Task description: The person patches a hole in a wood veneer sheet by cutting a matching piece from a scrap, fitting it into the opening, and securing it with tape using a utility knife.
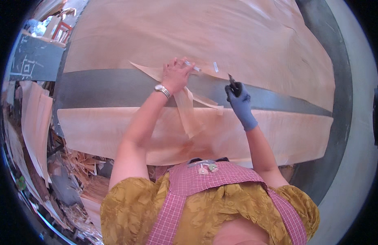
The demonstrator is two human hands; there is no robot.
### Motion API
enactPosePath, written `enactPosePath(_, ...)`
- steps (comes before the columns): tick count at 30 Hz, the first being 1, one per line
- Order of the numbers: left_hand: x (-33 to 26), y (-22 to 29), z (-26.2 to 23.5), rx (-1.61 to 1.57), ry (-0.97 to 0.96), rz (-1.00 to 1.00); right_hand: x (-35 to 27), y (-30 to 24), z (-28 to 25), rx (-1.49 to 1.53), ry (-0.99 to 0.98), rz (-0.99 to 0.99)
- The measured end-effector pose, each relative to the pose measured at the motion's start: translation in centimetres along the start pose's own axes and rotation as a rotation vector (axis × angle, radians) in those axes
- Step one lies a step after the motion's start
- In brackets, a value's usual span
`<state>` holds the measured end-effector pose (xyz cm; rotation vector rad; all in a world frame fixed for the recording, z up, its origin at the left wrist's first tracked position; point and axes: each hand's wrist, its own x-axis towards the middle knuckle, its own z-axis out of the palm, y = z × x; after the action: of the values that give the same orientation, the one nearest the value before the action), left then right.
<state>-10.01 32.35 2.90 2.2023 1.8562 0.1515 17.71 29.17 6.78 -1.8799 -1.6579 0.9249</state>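
Observation:
My left hand (pixel 176 75), bare and with a watch at the wrist, lies with fingers apart on the near edge of a large thin wood veneer sheet (pixel 189 32). By its fingertips is a short white tape piece (pixel 192 66). Another tape piece (pixel 215 67) sits to the right on the same sheet. A loose veneer strip (pixel 185 112) trails from beneath the hand toward me, over a second veneer sheet (pixel 115 126). My right hand (pixel 239 100), in a grey-blue and black glove, is closed around a dark knife (pixel 231 79), its tip by the large sheet's edge.
A dark grey tabletop (pixel 99 87) shows between the two sheets. Veneer offcuts (pixel 81 163) are heaped below at the left, beside hanging veneer pieces (pixel 36 118). A dark board with chalk marks (pixel 38 57) and a small red-framed box (pixel 62 32) stand at the far left.

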Motion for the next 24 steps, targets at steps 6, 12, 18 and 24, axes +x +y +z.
enactPosePath(6,-4.0,-4.0,-3.0,-0.156,0.059,0.442,-13.7,2.9,-3.7,0.427,0.098,0.362)
enactPosePath(12,-5.9,-3.6,-4.2,-0.103,0.040,0.491,-22.0,2.6,-0.2,0.593,0.259,0.346)
enactPosePath(18,-15.0,5.3,-10.0,-0.692,0.247,0.523,-26.4,-8.5,2.4,0.999,0.187,0.361)
enactPosePath(24,-30.5,4.8,-11.9,-0.662,0.165,0.740,-39.6,-7.4,7.3,1.356,0.441,0.364)
